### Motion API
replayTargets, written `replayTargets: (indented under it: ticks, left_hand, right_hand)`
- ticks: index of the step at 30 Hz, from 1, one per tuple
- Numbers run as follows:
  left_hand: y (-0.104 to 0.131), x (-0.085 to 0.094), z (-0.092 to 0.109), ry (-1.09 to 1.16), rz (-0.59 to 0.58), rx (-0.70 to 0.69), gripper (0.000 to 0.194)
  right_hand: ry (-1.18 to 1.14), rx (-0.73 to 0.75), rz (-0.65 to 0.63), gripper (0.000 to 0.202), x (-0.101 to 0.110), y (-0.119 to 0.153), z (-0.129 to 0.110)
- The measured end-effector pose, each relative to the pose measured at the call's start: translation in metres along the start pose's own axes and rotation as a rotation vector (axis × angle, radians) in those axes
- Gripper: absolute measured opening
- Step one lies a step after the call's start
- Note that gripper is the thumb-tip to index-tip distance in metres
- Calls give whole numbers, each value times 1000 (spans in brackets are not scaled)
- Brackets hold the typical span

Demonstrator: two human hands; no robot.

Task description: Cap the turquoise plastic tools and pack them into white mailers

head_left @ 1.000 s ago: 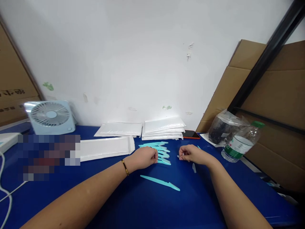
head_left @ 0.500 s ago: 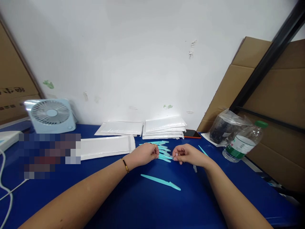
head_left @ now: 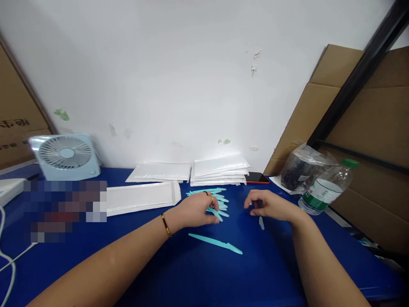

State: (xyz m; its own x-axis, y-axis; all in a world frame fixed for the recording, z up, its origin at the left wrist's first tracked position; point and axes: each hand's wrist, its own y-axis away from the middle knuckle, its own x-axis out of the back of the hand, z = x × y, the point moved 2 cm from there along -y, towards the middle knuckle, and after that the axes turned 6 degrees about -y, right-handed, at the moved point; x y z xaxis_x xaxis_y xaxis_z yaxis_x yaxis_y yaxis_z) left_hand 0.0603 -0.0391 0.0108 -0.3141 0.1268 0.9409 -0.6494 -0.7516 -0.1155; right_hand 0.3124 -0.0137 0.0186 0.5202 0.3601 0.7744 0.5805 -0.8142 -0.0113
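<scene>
Curving the left hand [head_left: 200, 212] around a turquoise razor [head_left: 216, 214], thumb below and forefinger above, with a gap showing between the two. Cannot tell whether pinching the razor or only touching it. Pointing its visible end toward 4 o'clock. Wearing a ring [head_left: 211, 198] on that hand and a bracelet [head_left: 165, 225] at the wrist.

Holding the right hand [head_left: 268, 205] over the table [head_left: 255, 273], with a spread grip, thumb and forefinger parted, fingertips blurred. Just beside it at 7 o'clock, lying on the table, a clear cap [head_left: 261, 223].

At 2 o'clock from the left hand and close against it, a heap of razors [head_left: 223, 199], overlapping, with broad ends toward 3 o'clock. At 5 o'clock, lying apart, a lone razor [head_left: 215, 243], broad end toward 4 o'clock.

Farther out from the left hand: a tall stack of envelopes [head_left: 220, 168] at 1 o'clock, a low pile of envelopes [head_left: 159, 171] between 10 and 11, and a fan [head_left: 67, 155] near 10.

From the right hand: a phone [head_left: 257, 178] at 11 o'clock, a plastic-wrapped cup [head_left: 292, 172] at 1, and a green-capped bottle [head_left: 324, 192] near 3.
</scene>
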Motion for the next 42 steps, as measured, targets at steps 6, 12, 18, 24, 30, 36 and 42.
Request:
replayTargets:
  ticks: [6, 12, 18, 24, 30, 36, 42]
  left_hand:
    - [7, -12, 13, 29, -297, -55, 13]
    - [0, -8, -5, 319, -113, 132, 20]
    - [-6, -8, -24, 388, 44, 183, 30]
    - [-10, -6, -32, 477, -27, 272, 27]
    - [-9, -4, -35, 531, -36, 313, 25]
    - [-9, -6, -34, 624, -50, 329, 21]
    - [-10, -6, -34, 665, -50, 336, 22]
  right_hand:
    - [56, -148, -204, 19, 3, 6, 27]
    - [54, -126, -106, 13, -12, -9, 22]
    - [-106, -22, 56, 18, -17, -15, 6]
    - [-165, 151, 305, 19, -19, -21, -5]
    - [-245, 281, 514, 15, -25, -27, -8]
    - [-167, 310, 515, 8, -28, -26, -17]
    - [-150, 317, 522, 8, -30, -26, -17]
